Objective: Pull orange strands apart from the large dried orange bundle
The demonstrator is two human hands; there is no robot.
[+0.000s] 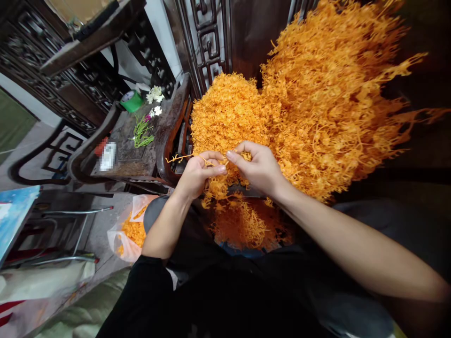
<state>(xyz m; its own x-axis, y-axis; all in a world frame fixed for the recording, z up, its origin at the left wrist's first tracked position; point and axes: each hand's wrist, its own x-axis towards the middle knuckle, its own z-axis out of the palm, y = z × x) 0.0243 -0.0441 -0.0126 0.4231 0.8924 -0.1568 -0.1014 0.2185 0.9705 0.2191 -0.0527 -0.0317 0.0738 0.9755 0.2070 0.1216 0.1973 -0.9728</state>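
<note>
My left hand (202, 172) pinches a thin orange plastic strand (179, 158), whose end sticks out to the left past my knuckles. Close beside it, my right hand (257, 166) has thumb and index finger pressed together at the strand's other end; the small part between the fingertips is hard to make out. Both hands are over the front of a big heap of orange plastic pieces (229, 112). A taller heap of tangled orange pieces (317, 94) rises behind and to the right. More orange strands (253, 225) hang lower down, between my knees.
On a dark wooden side table (134, 162) at the left are a green tape roll (131, 101), green stems (142, 131) and white flowers (155, 95). A clear plastic bag (130, 251) with orange pieces stands on the floor. A blue-topped table (17, 211) is at the far left.
</note>
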